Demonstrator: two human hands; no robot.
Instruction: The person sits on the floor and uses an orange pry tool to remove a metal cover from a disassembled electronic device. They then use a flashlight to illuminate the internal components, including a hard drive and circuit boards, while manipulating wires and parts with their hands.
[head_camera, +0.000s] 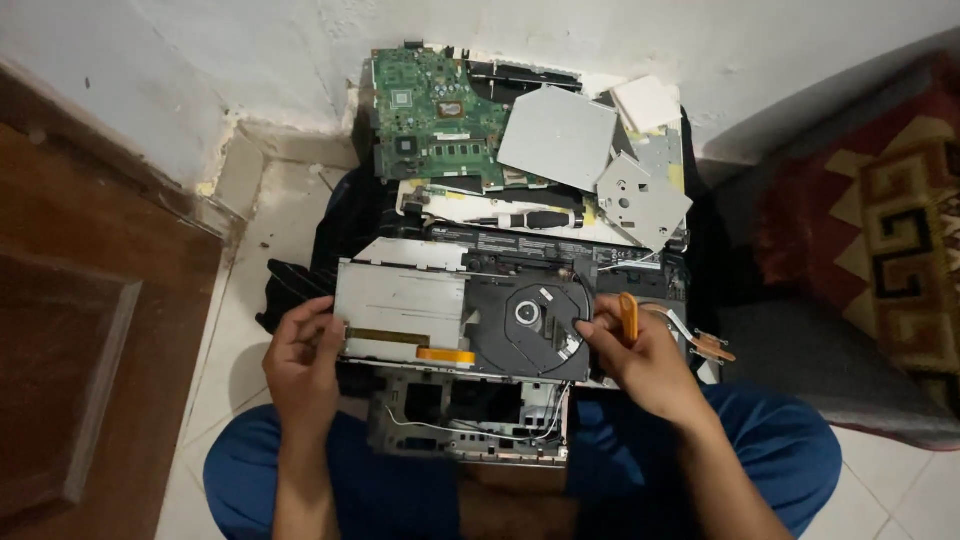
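Opened optical disc drive (465, 320), landmark for everything below: flat rectangular unit, lid off, held level over the lap above a stripped laptop chassis (470, 420). Its left half is a dull silver metal plate with a brownish strip along the lower edge and an orange flex ribbon (446, 354) at the front rim; its right half is a black plastic tray with a round well and a silver spindle hub (528, 313) at centre. Left hand (303, 360) clamps the drive's left edge, thumb on top, fingers curled beneath. Right hand (640, 360) rests at the drive's right edge, fingers closed around an orange-handled tool (629, 316), fingertips touching the black tray; the tool's tip is hidden. Behind the drive, against the wall: green motherboard (432, 115), a black-handled screwdriver (525, 218) lying on a pale panel, a loose square silver cover plate (556, 137), a second perforated metal plate (640, 198). Just right of the drive, a copper heat pipe (700, 340). Tiled floor (235, 330) to its left.
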